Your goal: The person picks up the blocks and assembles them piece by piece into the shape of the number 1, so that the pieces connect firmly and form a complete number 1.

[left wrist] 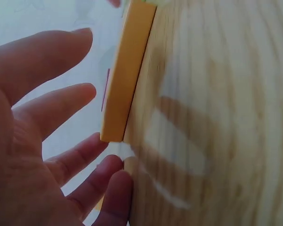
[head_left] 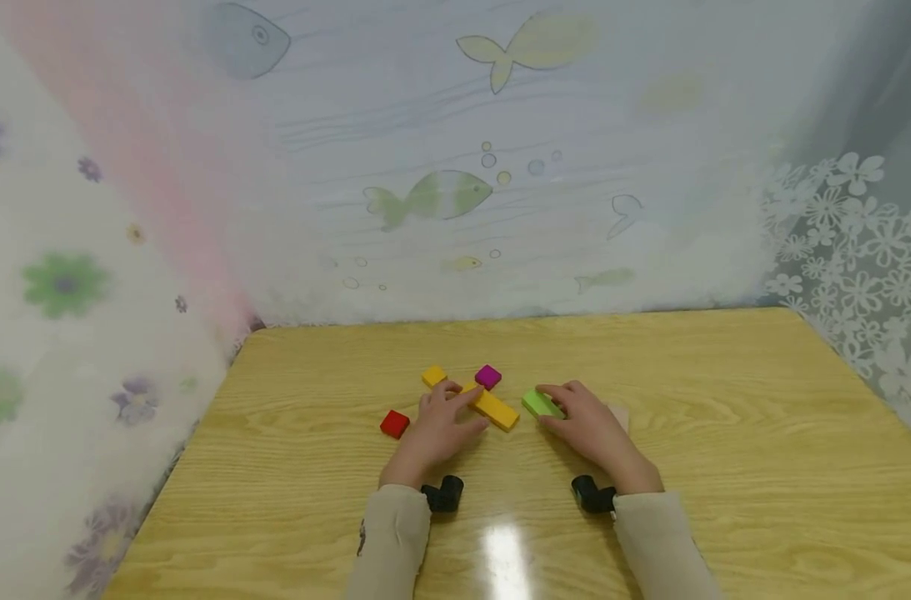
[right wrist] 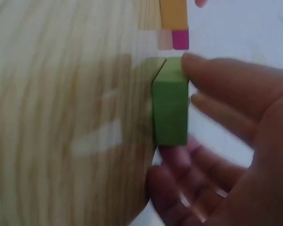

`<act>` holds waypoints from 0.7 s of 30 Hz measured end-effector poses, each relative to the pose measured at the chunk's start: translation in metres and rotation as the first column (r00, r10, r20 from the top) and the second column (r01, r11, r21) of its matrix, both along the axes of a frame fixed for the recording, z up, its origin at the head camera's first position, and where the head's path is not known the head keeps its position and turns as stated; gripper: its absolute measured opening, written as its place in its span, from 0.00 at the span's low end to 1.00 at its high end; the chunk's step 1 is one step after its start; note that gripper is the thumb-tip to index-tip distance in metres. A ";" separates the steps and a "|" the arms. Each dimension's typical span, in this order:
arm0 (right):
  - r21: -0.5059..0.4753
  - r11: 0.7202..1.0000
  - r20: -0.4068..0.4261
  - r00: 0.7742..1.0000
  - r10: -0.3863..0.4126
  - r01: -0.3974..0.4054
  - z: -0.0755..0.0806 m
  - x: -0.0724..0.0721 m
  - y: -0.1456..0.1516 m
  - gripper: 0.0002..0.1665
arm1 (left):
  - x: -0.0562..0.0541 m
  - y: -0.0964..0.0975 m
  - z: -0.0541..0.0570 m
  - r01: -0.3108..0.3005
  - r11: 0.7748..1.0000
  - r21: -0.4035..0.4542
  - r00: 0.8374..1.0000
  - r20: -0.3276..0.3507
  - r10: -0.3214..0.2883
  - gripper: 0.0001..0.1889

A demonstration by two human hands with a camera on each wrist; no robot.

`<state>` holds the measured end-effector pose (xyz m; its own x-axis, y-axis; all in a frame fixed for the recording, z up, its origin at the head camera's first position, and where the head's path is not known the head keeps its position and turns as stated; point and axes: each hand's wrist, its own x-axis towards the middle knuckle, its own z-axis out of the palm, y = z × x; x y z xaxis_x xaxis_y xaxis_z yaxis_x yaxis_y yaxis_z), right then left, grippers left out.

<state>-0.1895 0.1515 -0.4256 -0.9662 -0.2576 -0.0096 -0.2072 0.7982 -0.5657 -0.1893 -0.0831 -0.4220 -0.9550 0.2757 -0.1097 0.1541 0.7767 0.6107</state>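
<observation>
My left hand [head_left: 442, 425] is spread low over the table, its thumb and fingers apart beside a long orange block [head_left: 496, 410]. In the left wrist view that orange block [left wrist: 127, 70] lies along the wood with the fingertips close to it. On the other side, my right hand [head_left: 592, 425] has thumb and fingers about a light green block [head_left: 539, 404], which lies on the tabletop. The right wrist view shows the green block [right wrist: 171, 108] with the thumb at its upper corner and other fingers at its lower end.
A red block [head_left: 395, 423] lies left of the left hand. Beyond it are a small yellow block [head_left: 434, 377] and a purple block [head_left: 488, 377]. A pale wooden block [head_left: 618, 417] is partly hidden behind the right hand. A patterned curtain [head_left: 425, 250] borders the table [head_left: 725, 375].
</observation>
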 end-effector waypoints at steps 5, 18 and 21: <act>0.054 0.998 0.017 1.000 -0.012 0.011 0.003 0.000 -0.002 0.30 | 0.001 0.000 0.003 0.009 1.000 -0.020 1.000 0.014 -0.009 0.29; 0.049 0.997 0.105 0.993 -0.056 0.051 0.007 0.003 -0.004 0.33 | 0.003 -0.002 0.002 0.046 0.999 -0.020 0.999 0.028 -0.045 0.18; 0.023 0.998 0.133 0.989 -0.060 0.057 0.008 0.002 -0.003 0.32 | 0.006 -0.004 0.004 0.060 0.998 -0.024 0.997 0.060 -0.058 0.18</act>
